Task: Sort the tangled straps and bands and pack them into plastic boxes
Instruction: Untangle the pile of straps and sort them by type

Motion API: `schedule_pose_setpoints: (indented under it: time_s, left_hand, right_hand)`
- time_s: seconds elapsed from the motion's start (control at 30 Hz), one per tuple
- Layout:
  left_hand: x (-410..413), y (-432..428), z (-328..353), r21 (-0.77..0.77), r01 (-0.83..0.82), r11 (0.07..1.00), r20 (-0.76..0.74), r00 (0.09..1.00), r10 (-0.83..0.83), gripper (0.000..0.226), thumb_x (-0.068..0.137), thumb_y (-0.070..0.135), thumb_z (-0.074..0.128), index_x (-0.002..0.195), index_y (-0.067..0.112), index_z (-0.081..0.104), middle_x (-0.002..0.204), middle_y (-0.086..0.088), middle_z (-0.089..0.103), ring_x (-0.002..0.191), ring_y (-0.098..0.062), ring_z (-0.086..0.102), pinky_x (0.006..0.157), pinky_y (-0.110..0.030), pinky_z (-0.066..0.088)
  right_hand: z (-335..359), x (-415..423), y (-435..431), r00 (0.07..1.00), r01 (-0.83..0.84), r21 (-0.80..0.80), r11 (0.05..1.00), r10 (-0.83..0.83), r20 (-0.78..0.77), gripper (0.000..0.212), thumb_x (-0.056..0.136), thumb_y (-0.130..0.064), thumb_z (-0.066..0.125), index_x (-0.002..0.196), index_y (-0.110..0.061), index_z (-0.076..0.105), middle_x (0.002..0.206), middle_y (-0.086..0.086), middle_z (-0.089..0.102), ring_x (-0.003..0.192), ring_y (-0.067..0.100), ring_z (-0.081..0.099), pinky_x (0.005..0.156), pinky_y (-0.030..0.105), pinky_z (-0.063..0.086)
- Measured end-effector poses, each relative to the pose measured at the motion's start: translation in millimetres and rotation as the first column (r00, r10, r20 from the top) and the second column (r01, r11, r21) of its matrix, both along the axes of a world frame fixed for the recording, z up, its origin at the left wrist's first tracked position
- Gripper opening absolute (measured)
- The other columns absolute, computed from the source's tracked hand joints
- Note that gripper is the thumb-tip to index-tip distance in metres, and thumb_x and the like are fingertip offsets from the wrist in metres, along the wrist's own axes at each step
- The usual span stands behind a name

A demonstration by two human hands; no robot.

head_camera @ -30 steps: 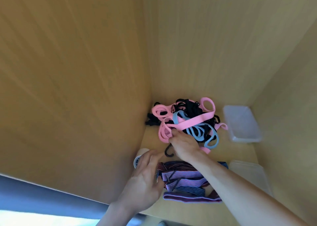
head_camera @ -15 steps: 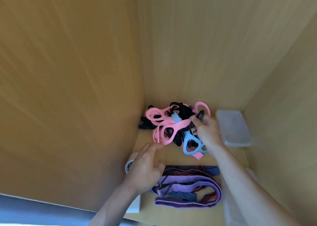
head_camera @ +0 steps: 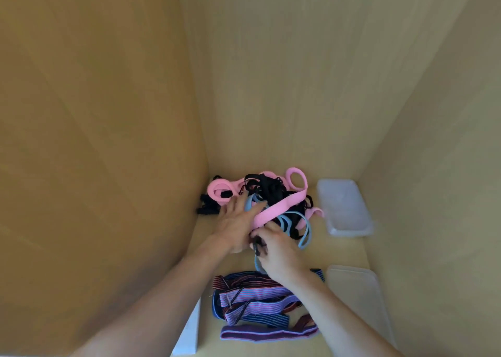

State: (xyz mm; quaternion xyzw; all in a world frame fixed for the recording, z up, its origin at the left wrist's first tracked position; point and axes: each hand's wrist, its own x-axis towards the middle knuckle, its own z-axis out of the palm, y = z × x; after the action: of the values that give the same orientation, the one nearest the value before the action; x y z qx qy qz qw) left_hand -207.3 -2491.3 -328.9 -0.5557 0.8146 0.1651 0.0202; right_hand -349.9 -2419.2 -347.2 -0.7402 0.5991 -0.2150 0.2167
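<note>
The right hand point(head_camera: 279, 251) has come back from the far right of the pile to its near side, fingers curled, pinching a black strap end point(head_camera: 257, 246) where a blue band point(head_camera: 305, 238) loops under the palm. Half a second ago it was gripping up by the far box.

The left hand point(head_camera: 238, 221) has left the front-left of the surface and now lies on the tangle with fingers straight and spread, pressing it down just under a pink band point(head_camera: 283, 207). This looks like one hand pinning the heap while the other draws a single piece free, so sorting is under way but nothing from this heap is out yet.

The tangle of pink and blue bands and black straps point(head_camera: 267, 188) sits in the back-left corner of the surface. The striped bands point(head_camera: 257, 302) lie apart near the front edge, under the right wrist. One plastic box point(head_camera: 344, 207) stands along the right edge towards the back, just beside the tangle, a second plastic box point(head_camera: 357, 297) nearer the front; neither visibly holds a band, so packing seems still ahead.
</note>
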Motion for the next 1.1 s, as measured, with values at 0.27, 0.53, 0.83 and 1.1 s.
schedule_pose_setpoints:
  time_s: [0.27,0.53,0.83,1.1]
  left_hand:
    - [11.9,-23.2,-6.9,-0.011,-0.085,0.996,0.013,0.996,0.085,0.082,0.077,0.024,0.076,0.144,0.024,0.029,0.137,-0.009,0.046,0.123,-0.035,0.043,0.093,-0.047,0.044]
    - [8.8,-56.2,36.1,-0.061,-0.168,0.984,-0.198,0.968,0.153,0.029,0.089,0.009,0.056,0.089,0.034,0.041,0.084,0.008,0.058,0.071,-0.013,0.056,0.051,-0.028,0.034]
    - [-2.9,-71.6,100.5,-0.095,-0.133,0.986,-0.286,0.953,0.101,0.034,0.081,0.0,0.05,0.093,0.031,0.046,0.086,0.007,0.059,0.075,-0.019,0.058,0.056,-0.032,0.039]
    - [-1.5,-78.3,168.8,-0.242,-0.13,0.962,-0.443,0.897,0.01,0.03,0.086,0.002,0.054,0.099,0.028,0.047,0.082,0.012,0.055,0.071,-0.017,0.055,0.058,-0.034,0.04]
  right_hand:
    - [2.3,-4.7,0.0,0.996,-0.055,0.022,0.998,0.056,-0.067,0.03,0.093,-0.018,0.058,0.121,-0.027,0.064,0.114,-0.01,0.057,0.1,0.016,0.06,0.075,0.028,0.042]
    - [4.6,18.5,-5.0,0.98,-0.111,-0.055,0.992,0.1,-0.174,0.025,0.096,-0.027,0.059,0.121,-0.025,0.062,0.114,-0.004,0.064,0.096,0.021,0.065,0.074,0.035,0.049]
    - [16.1,39.0,-20.5,0.878,-0.109,-0.005,0.994,0.094,-0.469,0.019,0.089,-0.001,0.063,0.106,-0.008,0.062,0.094,0.007,0.07,0.082,0.03,0.07,0.061,0.034,0.042]
    - [-2.5,19.8,-23.4,0.877,-0.01,0.083,0.996,0.049,-0.477,0.015,0.096,-0.009,0.057,0.107,-0.015,0.065,0.101,0.004,0.07,0.092,0.028,0.068,0.066,0.033,0.039]
